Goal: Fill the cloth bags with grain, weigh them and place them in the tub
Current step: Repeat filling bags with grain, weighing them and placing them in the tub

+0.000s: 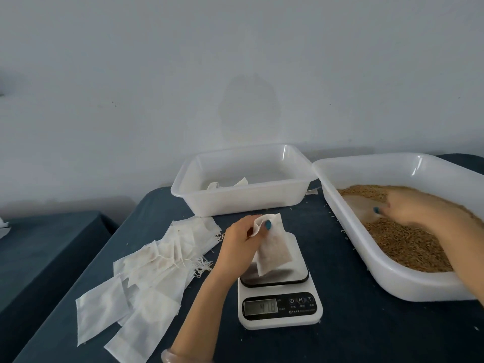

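Two hands: both mine, bare, nails painted teal, working over a dark blue table (353, 331).
Left hand (239, 241): my thumb and curled fingers pinch the open top edge of one cloth bag (273, 248).
Cloth bag position: it hangs tilted over the scale (280, 299), with its lower corner down at the platform. I cannot tell whether it rests there.
Scale: white, straight in front of me. The display is lit, but the digits are too blurred to read surely.
Right hand (411, 209): down in the grain (403, 247), palm down and blurred. I cannot tell how far my fingers are curled or whether they hold any.
Grain tub (392, 282): white, at my right. Bare floor shows just beside my fingertips.
Far tub (235, 204): white, behind the scale, with a white bag (226, 185) lying inside.
Empty bags (157, 260): a loose, flat pile with drawstrings, left of the scale.
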### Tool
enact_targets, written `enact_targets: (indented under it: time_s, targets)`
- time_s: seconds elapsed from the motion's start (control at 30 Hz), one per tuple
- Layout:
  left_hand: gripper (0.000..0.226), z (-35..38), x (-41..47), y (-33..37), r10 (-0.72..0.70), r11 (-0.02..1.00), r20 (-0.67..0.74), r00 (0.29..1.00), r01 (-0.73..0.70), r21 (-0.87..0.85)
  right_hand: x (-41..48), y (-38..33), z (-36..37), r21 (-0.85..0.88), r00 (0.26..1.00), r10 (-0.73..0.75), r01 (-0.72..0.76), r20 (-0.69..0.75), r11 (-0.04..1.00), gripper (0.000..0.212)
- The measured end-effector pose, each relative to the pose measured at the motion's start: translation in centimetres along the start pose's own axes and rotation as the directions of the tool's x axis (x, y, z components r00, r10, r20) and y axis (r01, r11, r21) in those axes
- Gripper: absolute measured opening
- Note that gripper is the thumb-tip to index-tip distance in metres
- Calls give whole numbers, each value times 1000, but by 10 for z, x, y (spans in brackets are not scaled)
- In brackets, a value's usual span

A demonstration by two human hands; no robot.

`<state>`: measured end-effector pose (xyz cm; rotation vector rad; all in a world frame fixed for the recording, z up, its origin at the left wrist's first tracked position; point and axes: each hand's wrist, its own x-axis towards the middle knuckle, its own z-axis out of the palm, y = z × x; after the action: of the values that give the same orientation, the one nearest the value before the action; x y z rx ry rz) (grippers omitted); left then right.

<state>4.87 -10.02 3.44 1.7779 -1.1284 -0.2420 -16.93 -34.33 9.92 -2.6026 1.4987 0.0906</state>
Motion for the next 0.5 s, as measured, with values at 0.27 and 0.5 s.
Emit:
enact_targets:
  time_s: [0.27, 0.5]
  targets:
    - [22, -5, 0, -10, -41, 967, -24, 999, 46, 251, -8, -10, 1, -245, 1000, 3, 1, 17, 970, 35]
    - [36, -9, 4, -16, -21, 973, -151, 988, 55, 224, -61, -79, -5, 249, 762, -351, 546, -544, 800, 13]
